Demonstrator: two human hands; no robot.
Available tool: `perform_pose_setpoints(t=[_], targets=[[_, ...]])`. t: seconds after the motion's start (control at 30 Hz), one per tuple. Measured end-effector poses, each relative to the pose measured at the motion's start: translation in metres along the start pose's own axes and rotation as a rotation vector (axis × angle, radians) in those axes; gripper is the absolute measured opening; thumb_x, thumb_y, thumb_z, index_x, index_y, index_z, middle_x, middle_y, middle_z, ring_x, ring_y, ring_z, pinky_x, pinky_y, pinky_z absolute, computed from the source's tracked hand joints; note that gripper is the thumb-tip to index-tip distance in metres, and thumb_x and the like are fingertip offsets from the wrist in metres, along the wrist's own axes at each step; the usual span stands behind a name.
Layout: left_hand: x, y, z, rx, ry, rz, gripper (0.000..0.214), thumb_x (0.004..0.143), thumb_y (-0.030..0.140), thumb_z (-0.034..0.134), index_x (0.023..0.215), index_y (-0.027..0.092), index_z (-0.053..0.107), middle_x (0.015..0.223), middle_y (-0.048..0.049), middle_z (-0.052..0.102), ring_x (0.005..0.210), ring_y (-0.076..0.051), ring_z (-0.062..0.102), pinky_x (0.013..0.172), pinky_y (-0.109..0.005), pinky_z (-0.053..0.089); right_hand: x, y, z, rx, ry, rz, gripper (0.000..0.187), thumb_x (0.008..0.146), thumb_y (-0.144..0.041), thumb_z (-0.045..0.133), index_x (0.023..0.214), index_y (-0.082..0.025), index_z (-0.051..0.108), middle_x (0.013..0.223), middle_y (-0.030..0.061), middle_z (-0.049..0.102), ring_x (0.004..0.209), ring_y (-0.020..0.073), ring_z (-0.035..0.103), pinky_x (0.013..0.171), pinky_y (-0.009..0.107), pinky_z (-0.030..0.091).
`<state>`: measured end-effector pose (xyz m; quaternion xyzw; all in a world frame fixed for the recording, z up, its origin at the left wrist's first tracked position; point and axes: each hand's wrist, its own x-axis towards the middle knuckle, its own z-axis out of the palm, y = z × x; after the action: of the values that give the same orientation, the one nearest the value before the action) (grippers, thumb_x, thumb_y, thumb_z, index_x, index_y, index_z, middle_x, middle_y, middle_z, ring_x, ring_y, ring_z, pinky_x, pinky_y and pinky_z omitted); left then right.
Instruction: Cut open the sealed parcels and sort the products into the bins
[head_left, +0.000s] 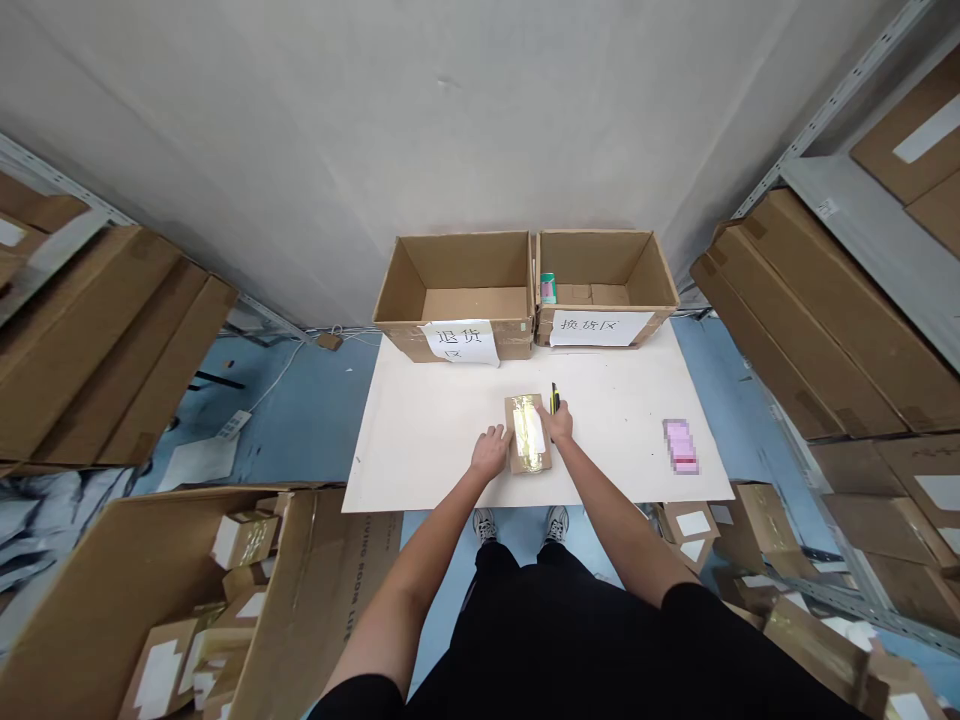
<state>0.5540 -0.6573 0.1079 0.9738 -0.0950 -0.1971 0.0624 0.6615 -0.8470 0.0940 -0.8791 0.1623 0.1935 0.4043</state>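
Note:
A small cardboard box [514,424] lies on the white table near its front edge, with a white label and shiny yellowish tape on top. My left hand [491,452] rests against the left side of the box, steadying it with bent fingers. On the other side, my right hand [558,424] is closed around a yellow-and-black utility knife [554,397], which points away from me. The fingers of that hand also reach the box's right edge. Whether the knife's blade is out is too small to tell.
Two open cartons with paper signs, a left carton [517,340] and a right carton [652,297], stand along the table's back. A pixelated pink item [681,447] lies at the right. A large carton [296,560] with several parcels stands at left; shelves flank both sides.

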Motion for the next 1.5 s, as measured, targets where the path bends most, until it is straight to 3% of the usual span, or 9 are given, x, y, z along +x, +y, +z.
perform_pose_setpoints(t=[0.13, 0.2, 0.27, 0.37, 0.53, 0.67, 0.83, 1.27, 1.5], targets=[[0.033, -0.012, -0.013, -0.005, -0.080, 0.342, 0.079, 0.088, 0.010, 0.062, 0.162, 0.031, 0.041, 0.176, -0.0085, 0.029, 0.165, -0.028, 0.020, 0.126, -0.044, 0.032, -0.038, 0.057, 0.002, -0.080, -0.093, 0.008, 0.058, 0.078, -0.060, 0.084, 0.113, -0.024, 0.055, 0.106, 0.0113, 0.075, 0.102, 0.0297, 0.075, 0.073, 0.031, 0.055], [0.042, -0.012, -0.008, -0.048, -0.112, 0.382, 0.077, 0.090, 0.013, 0.062, 0.162, 0.034, 0.042, 0.177, -0.0057, 0.028, 0.165, -0.024, 0.019, 0.128, -0.043, 0.029, -0.045, 0.071, 0.002, -0.100, -0.106, 0.017, 0.061, 0.074, -0.060, 0.087, 0.112, -0.025, 0.055, 0.103, 0.0117, 0.075, 0.103, 0.0311, 0.075, 0.071, 0.031, 0.054], [0.045, -0.004, 0.005, -0.064, -0.091, 0.296, 0.076, 0.093, 0.019, 0.062, 0.164, 0.033, 0.039, 0.177, -0.0070, 0.027, 0.165, -0.025, 0.021, 0.128, -0.044, 0.031, -0.037, 0.068, -0.002, -0.112, -0.083, -0.012, 0.064, 0.072, -0.059, 0.090, 0.113, -0.026, 0.054, 0.103, 0.0119, 0.074, 0.104, 0.0316, 0.074, 0.070, 0.031, 0.053], [0.042, 0.020, 0.027, -0.038, -0.026, 0.013, 0.087, 0.093, 0.036, 0.070, 0.169, 0.023, 0.030, 0.177, -0.0180, 0.022, 0.163, -0.037, 0.023, 0.125, -0.055, 0.034, -0.010, 0.037, -0.010, -0.176, -0.041, -0.109, 0.064, 0.072, -0.054, 0.093, 0.115, -0.026, 0.054, 0.105, 0.0124, 0.075, 0.104, 0.0313, 0.073, 0.072, 0.030, 0.051], [0.038, 0.056, 0.045, -0.039, -0.012, -0.284, 0.095, 0.093, 0.053, 0.069, 0.170, 0.014, 0.028, 0.175, -0.0268, 0.021, 0.158, -0.047, 0.029, 0.122, -0.066, 0.033, 0.023, 0.002, -0.037, -0.122, 0.001, -0.193, 0.035, 0.097, -0.054, 0.069, 0.113, -0.026, 0.056, 0.096, 0.0062, 0.075, 0.088, 0.0233, 0.072, 0.067, 0.026, 0.047], [0.035, 0.061, 0.045, -0.005, 0.055, -0.314, 0.086, 0.097, 0.052, 0.064, 0.169, 0.018, 0.032, 0.175, -0.0228, 0.024, 0.163, -0.044, 0.019, 0.125, -0.067, 0.027, 0.008, 0.043, -0.060, 0.120, -0.167, -0.073, 0.030, 0.108, -0.053, 0.046, 0.101, -0.026, 0.055, 0.065, -0.0047, 0.063, 0.054, 0.0149, 0.062, 0.052, 0.022, 0.043], [0.039, 0.065, 0.044, -0.003, 0.054, -0.356, 0.089, 0.098, 0.057, 0.061, 0.170, 0.016, 0.030, 0.174, -0.0261, 0.025, 0.161, -0.048, 0.023, 0.123, -0.067, 0.033, -0.029, 0.098, -0.058, 0.114, -0.365, -0.023, 0.028, 0.109, -0.043, 0.045, 0.088, -0.024, 0.051, 0.049, -0.0093, 0.053, 0.037, 0.0114, 0.052, 0.046, 0.020, 0.038], [0.040, 0.069, 0.040, -0.009, 0.013, -0.365, 0.090, 0.099, 0.057, 0.059, 0.170, 0.012, 0.027, 0.174, -0.0290, 0.021, 0.161, -0.050, 0.022, 0.123, -0.068, 0.031, -0.039, 0.089, -0.044, 0.237, -0.362, -0.020, 0.030, 0.108, -0.046, 0.047, 0.087, -0.025, 0.050, 0.049, -0.0103, 0.052, 0.037, 0.0103, 0.052, 0.045, 0.018, 0.039], [0.046, 0.067, 0.034, 0.022, -0.008, -0.365, 0.089, 0.099, 0.062, 0.056, 0.170, 0.014, 0.030, 0.173, -0.0283, 0.028, 0.159, -0.050, 0.026, 0.121, -0.068, 0.035, -0.055, 0.112, -0.057, 0.105, -0.424, -0.070, 0.027, 0.107, -0.041, 0.051, 0.086, -0.024, 0.051, 0.049, -0.0084, 0.054, 0.036, 0.0116, 0.052, 0.044, 0.021, 0.040]])
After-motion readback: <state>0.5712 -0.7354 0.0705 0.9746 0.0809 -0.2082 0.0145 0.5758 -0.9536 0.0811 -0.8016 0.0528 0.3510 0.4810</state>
